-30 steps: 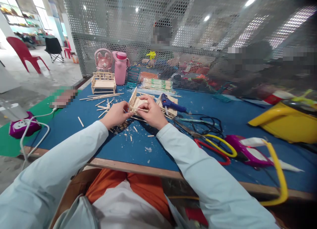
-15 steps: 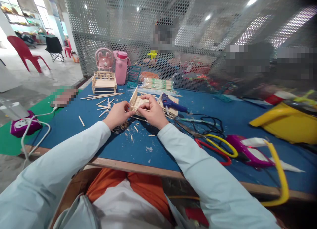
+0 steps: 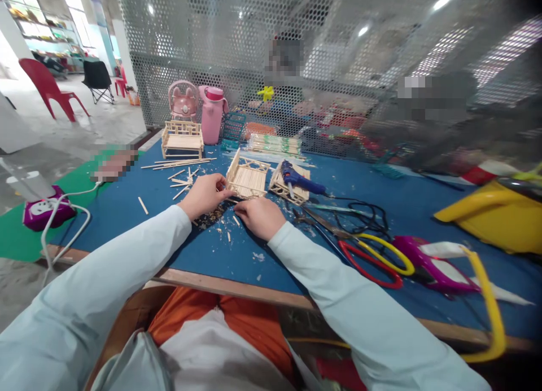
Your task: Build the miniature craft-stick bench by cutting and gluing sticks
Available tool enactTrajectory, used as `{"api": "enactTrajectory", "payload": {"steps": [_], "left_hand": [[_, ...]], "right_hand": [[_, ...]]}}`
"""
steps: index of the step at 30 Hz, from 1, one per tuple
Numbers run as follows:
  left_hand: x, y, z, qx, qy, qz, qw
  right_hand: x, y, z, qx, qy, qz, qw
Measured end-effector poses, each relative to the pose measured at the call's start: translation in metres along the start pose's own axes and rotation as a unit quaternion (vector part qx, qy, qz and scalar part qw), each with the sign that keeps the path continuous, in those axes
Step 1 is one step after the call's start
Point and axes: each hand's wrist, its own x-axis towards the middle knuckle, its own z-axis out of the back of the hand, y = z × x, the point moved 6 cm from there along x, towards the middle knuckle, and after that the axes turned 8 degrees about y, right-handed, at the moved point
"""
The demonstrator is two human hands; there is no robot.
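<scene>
Left hand (image 3: pixel 206 194) pinches the near edge of a light, fragile stick-built miniature frame (image 3: pixel 247 178); right hand (image 3: pixel 259 216) rests curled, empty, on the blue counter (image 3: pixel 271 255). Best gripped by its glued corners.

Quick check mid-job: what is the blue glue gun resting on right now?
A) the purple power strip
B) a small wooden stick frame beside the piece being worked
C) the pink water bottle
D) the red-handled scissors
B: the blue glue gun lies across a small wooden stick frame, right of the stick piece at the left hand.
</scene>
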Motion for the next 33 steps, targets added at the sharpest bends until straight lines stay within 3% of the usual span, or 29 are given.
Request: {"api": "enactTrajectory", "payload": {"steps": [7,13,18,25,33], "left_hand": [[-0.003,0.001,0.007,0.038,0.018,0.005,0.999],[-0.005,0.006,0.024,0.113,0.008,0.048,0.992],[-0.01,0.003,0.028,0.196,0.015,0.079,0.977],[-0.017,-0.004,0.022,0.293,0.051,0.074,0.952],[-0.023,-0.018,0.021,0.326,0.054,0.065,0.941]], "right_hand": [[-0.006,0.002,0.005,0.001,0.045,-0.047,0.998],[-0.022,-0.013,0.027,0.095,0.115,-0.059,0.987],[-0.029,-0.025,0.019,0.196,0.212,-0.061,0.955],[-0.038,-0.005,0.007,0.275,0.325,-0.005,0.905],[-0.041,0.002,0.0,0.37,0.365,0.031,0.854]]}}
